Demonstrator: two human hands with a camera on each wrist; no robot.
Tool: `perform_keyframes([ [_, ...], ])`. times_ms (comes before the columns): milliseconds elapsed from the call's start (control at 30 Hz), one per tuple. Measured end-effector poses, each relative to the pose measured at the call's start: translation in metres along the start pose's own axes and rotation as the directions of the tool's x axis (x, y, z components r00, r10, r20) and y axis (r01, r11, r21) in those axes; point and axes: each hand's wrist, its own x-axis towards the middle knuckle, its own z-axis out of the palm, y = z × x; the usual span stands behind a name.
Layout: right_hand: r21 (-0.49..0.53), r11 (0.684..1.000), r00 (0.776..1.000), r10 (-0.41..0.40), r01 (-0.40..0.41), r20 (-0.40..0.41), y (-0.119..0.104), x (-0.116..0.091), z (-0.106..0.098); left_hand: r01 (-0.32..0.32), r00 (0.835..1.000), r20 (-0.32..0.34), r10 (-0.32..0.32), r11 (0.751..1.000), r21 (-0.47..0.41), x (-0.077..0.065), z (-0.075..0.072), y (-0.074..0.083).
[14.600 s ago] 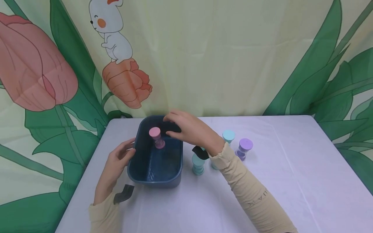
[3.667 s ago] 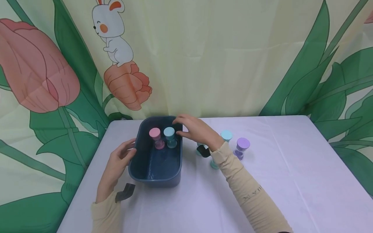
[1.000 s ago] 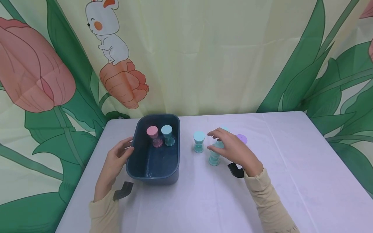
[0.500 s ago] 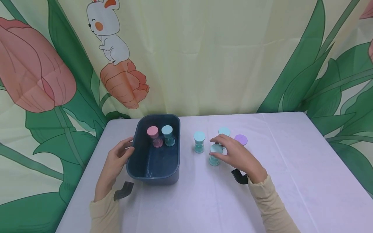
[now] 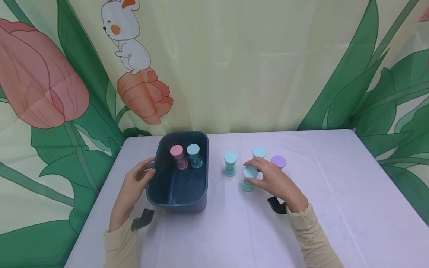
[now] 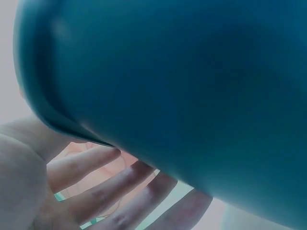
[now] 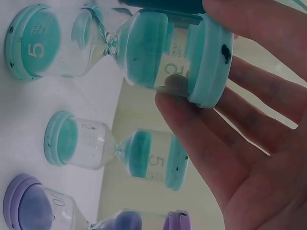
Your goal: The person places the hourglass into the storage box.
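Note:
My left hand (image 5: pixel 134 184) rests against the side of a dark blue bin (image 5: pixel 201 204); in the left wrist view its extended fingers (image 6: pixel 139 191) touch the outer wall. Inside the bin stand a pink hourglass (image 5: pixel 176 150) and a light blue hourglass (image 5: pixel 193 149). My right hand (image 5: pixel 276 180) pinches the upper cap of a teal hourglass (image 5: pixel 250 172), which stands upright on the table. The right wrist view shows thumb and fingers around the teal hourglass (image 7: pixel 144 48), marked 5.
Another teal hourglass (image 5: pixel 230 158) stands between the bin and my right hand. Behind that hand are a light blue-topped hourglass (image 5: pixel 259 152) and a purple hourglass (image 5: pixel 278 161), both partly hidden in the head view. A white cloth covers the table (image 5: pixel 214 238), with a printed curtain (image 5: pixel 251 74) behind.
Earlier, a light blue hourglass was added beside the pink one in the bin. Since then my right hand has moved right from the bin and closed on a teal hourglass. The left hand stays put.

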Motion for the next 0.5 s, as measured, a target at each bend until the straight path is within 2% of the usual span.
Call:
perform_keyframes([
  [300, -0.01, 1.0, 1.0, -0.001, 0.001, -0.005, 0.0, 0.0022, -0.0012, 0.001, 1.0, -0.002, -0.001, 1.0, -0.004, -0.0001, 0.0002, -0.0004],
  [500, -0.016, 0.999, 0.998, -0.042, 0.042, -0.037, -0.002, 0.0053, -0.0063, 0.003, 1.0, -0.011, -0.003, 1.0, 0.002, 0.0006, 0.0016, -0.0017],
])
